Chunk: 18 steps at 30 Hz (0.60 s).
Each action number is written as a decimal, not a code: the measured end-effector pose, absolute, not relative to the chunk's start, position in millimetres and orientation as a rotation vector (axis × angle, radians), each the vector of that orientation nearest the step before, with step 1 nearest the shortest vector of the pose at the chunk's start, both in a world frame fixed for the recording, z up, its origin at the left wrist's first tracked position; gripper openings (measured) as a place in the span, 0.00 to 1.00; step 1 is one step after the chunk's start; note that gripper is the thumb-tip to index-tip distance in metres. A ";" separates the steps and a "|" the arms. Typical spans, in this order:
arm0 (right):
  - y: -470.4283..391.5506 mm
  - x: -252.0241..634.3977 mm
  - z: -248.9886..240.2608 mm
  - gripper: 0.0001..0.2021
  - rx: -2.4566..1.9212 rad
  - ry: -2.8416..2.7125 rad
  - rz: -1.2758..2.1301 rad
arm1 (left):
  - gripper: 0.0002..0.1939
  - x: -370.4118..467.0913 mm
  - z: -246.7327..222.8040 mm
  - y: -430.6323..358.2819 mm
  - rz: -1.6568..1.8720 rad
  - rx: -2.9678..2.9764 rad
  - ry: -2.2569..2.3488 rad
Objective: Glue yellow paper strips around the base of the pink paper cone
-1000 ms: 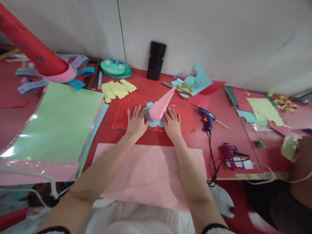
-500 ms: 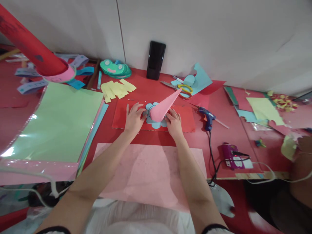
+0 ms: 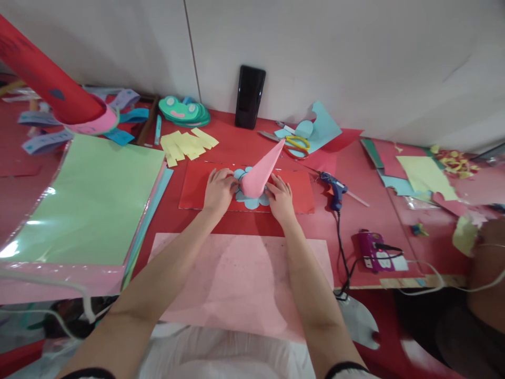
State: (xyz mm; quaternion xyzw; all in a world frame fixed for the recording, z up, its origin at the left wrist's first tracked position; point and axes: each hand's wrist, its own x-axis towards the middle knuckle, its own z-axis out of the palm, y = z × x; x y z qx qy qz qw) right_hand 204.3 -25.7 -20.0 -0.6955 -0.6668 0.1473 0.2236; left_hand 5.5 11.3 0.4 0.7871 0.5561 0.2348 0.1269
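Note:
A pink paper cone (image 3: 259,173) stands tilted, its tip leaning to the upper right. Its wide end rests over a blue paper flower (image 3: 252,202) with rounded petals. Both lie on a red board (image 3: 193,184). My left hand (image 3: 219,192) pinches the flower's left petals between thumb and fingers. On the other side, my right hand (image 3: 281,197) grips the right petals, with its outer fingers somewhat spread. The fingertips partly cover the petals, and the cone hides the flower's middle.
Scissors (image 3: 298,145) lie behind the board near blue scraps. A blue glue gun (image 3: 334,189) sits to the right, its cord trailing. Yellow strips (image 3: 185,145) and a black phone (image 3: 250,97) are at the back. Green sheets (image 3: 98,200) lie left. Another person's arm (image 3: 489,268) is at far right.
The cone's tip has swung left and the cone looks steeper. My fingers have closed in slightly on the petals at both sides. The whole view has shifted a little.

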 end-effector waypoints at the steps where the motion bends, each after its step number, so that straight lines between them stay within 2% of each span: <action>1: -25.8 204.3 -19.8 0.19 -1.913 -1.843 0.409 | 0.13 6.1 0.1 11.1 0.687 2.290 1.614; 8: -25.9 205.0 -21.7 0.19 -1.921 -1.852 0.385 | 0.15 4.4 -0.6 12.3 0.719 2.290 1.595; 18: -25.7 205.6 -20.9 0.19 -1.914 -1.857 0.406 | 0.10 -22.9 9.5 16.1 0.782 2.127 1.851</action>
